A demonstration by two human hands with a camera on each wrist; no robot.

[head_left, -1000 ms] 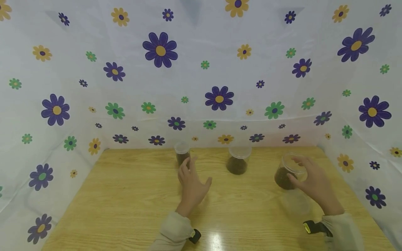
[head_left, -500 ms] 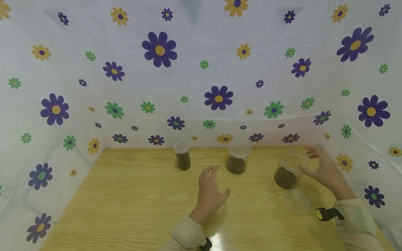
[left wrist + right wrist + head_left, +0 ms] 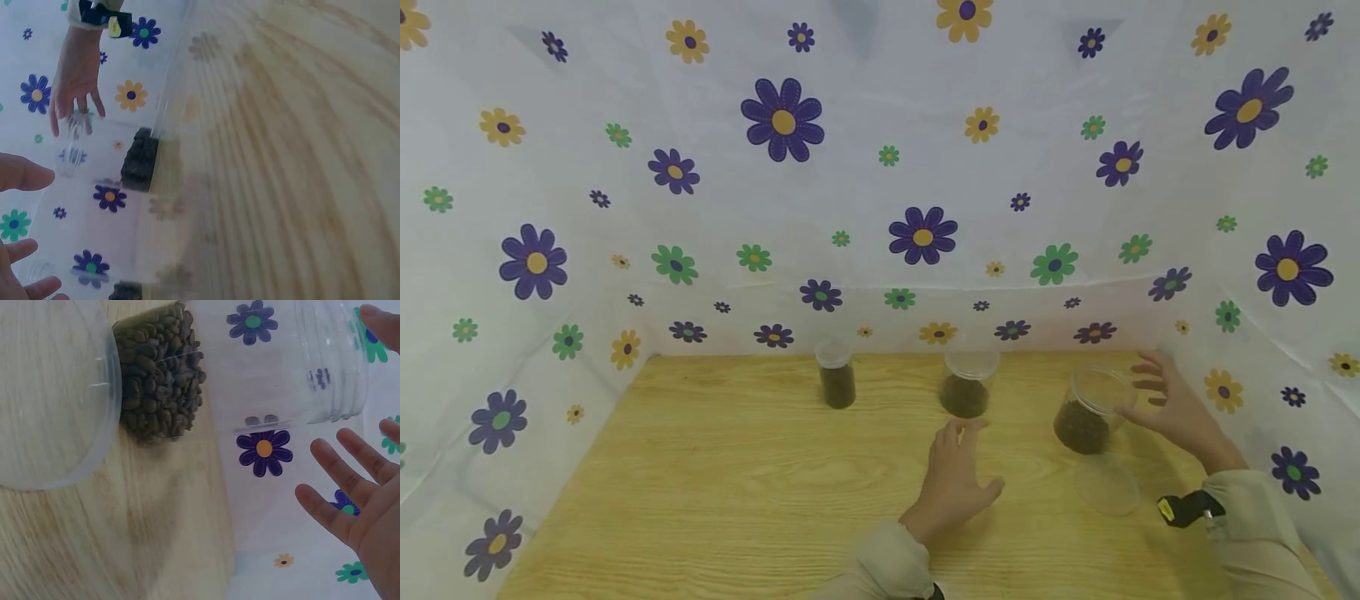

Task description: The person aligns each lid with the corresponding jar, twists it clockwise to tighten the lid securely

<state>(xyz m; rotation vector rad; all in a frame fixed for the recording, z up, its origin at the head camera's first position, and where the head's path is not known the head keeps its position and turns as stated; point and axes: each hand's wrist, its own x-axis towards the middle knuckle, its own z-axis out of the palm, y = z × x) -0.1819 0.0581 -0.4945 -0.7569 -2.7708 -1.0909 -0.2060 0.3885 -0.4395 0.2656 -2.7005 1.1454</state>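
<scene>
A clear jar (image 3: pixel 1084 421) with no lid on stands at the right, its lower part filled with what look like dark coffee beans (image 3: pixel 159 378). My right hand (image 3: pixel 1180 417) is spread beside its rim, fingers relaxed; the thumb is close to the rim and I cannot tell if it touches. A translucent round lid (image 3: pixel 1107 486) lies flat in front of that jar. My left hand (image 3: pixel 953 485) is over the table, just in front of the lidded middle jar (image 3: pixel 966 390), fingers loosely bent, holding nothing.
A narrow lidded jar (image 3: pixel 837 383) with dark contents stands left of the middle jar. The wooden table (image 3: pixel 700 483) ends at white cloth walls (image 3: pixel 850 192) printed with flowers, at the back and both sides.
My left hand has moved right, away from the narrow jar, to in front of the middle jar. My right hand has drawn off the open jar's rim to its right side.
</scene>
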